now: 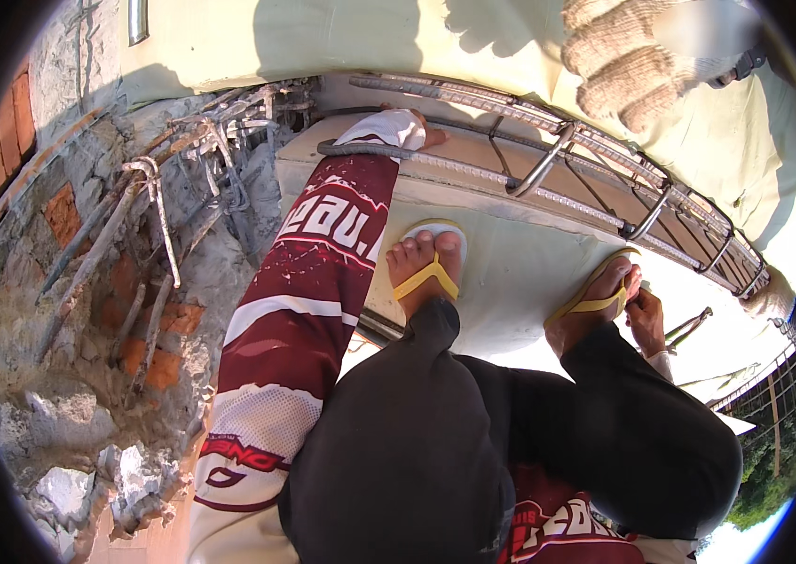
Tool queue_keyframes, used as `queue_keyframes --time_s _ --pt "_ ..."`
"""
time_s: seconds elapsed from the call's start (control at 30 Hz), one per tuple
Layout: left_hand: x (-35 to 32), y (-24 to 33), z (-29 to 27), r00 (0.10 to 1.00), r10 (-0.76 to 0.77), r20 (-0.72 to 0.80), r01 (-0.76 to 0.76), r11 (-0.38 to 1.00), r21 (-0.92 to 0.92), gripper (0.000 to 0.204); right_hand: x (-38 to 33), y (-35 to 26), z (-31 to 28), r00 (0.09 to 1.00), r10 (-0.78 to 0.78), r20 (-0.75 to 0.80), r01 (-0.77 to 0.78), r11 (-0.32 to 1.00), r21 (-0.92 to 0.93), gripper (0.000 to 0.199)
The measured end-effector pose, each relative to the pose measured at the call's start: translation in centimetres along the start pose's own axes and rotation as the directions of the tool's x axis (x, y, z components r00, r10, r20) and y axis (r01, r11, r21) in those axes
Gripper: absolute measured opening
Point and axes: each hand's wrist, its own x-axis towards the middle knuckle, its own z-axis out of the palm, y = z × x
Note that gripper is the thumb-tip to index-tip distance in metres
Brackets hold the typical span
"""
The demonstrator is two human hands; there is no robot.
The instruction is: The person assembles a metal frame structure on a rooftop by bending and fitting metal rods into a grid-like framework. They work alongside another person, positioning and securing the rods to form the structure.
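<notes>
A steel rebar cage (543,169), long ribbed bars joined by stirrups, lies in and over a narrow formwork channel. My left arm, in a maroon and white sleeve, reaches forward to the cage's left end. There my left hand (432,137) is down behind a ribbed bar, its fingers mostly hidden by the bar and the cuff. Beside my right foot (605,287), my right hand (645,321) is closed with its fingers bent. A thin dark tool-like piece (689,326) shows just right of it; whether the hand grips this piece is unclear.
Another person's knit-gloved hand (623,61) is at the upper right; a second gloved hand (771,295) touches the cage's right end. Broken concrete (64,418) with bent rebar (158,211) lies left. My left foot (426,263) in a yellow-strapped flip-flop rests on a pale panel (506,254).
</notes>
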Motion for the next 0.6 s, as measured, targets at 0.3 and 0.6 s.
queue_keyframes --time_s 0.3,0.6 --pt "-1.0 -0.3 0.0 1.000 0.002 -0.021 -0.002 1.000 -0.001 0.093 0.1 0.0 0.0 1.000 -0.014 0.002 0.014 0.999 0.049 0.012" --pt "-10.3 1.4 -2.6 0.991 -0.085 -0.108 0.049 0.952 -0.301 0.090 0.3 0.5 0.0 0.999 -0.035 0.010 0.034 0.998 0.053 0.013"
